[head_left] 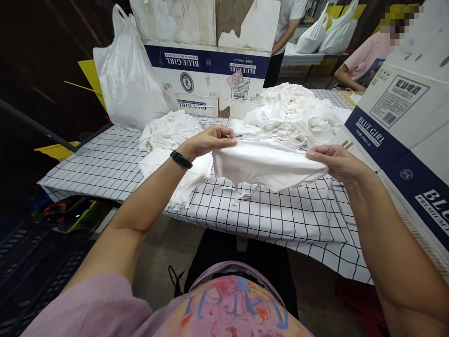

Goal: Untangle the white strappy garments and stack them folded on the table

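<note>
A white cloth piece [266, 164] is stretched between both hands just above the checked tablecloth [280, 215], with thin strings dangling from its underside. My left hand [210, 140], with a black band on the wrist, pinches the cloth's left end. My right hand [336, 161] grips the right end, fingers curled over the edge. A neat stack of folded white pieces [182, 178] lies on the table beside and below my left wrist.
A heap of loose white cloth [298, 112] fills the table's far side. Blue Girl cartons stand behind [206, 75] and at the right [403, 140]. A white plastic bag [126, 75] sits at back left. Two other people are in the background at top right.
</note>
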Demonstrator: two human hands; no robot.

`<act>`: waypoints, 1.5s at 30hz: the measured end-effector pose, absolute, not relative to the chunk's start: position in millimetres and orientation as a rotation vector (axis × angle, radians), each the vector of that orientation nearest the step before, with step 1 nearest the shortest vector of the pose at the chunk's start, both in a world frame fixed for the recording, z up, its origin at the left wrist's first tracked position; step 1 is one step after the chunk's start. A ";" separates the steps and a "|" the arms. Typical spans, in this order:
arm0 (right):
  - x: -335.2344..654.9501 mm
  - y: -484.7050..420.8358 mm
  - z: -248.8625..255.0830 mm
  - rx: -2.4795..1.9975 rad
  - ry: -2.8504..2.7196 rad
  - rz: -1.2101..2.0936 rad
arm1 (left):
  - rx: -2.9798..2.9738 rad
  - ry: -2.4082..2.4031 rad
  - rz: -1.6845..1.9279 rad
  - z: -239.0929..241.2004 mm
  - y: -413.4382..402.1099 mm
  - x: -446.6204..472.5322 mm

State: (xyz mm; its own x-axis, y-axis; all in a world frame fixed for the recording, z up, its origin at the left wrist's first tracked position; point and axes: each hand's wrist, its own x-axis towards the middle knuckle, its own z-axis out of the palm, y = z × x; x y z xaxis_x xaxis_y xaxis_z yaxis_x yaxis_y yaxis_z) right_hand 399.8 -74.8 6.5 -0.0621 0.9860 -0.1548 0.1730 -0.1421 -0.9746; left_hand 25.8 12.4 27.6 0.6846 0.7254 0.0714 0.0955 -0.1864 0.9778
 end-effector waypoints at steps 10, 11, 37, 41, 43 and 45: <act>406.2 -73.6 11.2 -1.339 -1.284 1.296 | 1.746 0.720 0.649 28.3 26.2 16.8; 407.8 -72.3 10.8 -1.348 -1.288 1.269 | 1.733 0.733 0.670 29.4 26.2 16.2; 386.5 -224.1 -110.6 -1.674 -2.114 0.701 | 2.986 0.844 0.439 -128.4 -161.6 -22.0; 380.4 -230.7 -106.5 -1.737 -2.114 0.702 | 2.944 0.907 0.651 -137.1 -169.9 -24.5; 378.6 -232.6 -107.1 -1.759 -2.123 0.700 | 2.921 0.931 0.717 -139.7 -173.6 -24.2; 378.3 -234.2 -108.8 -1.767 -2.120 0.721 | 2.887 0.962 0.797 -139.3 -177.0 -22.4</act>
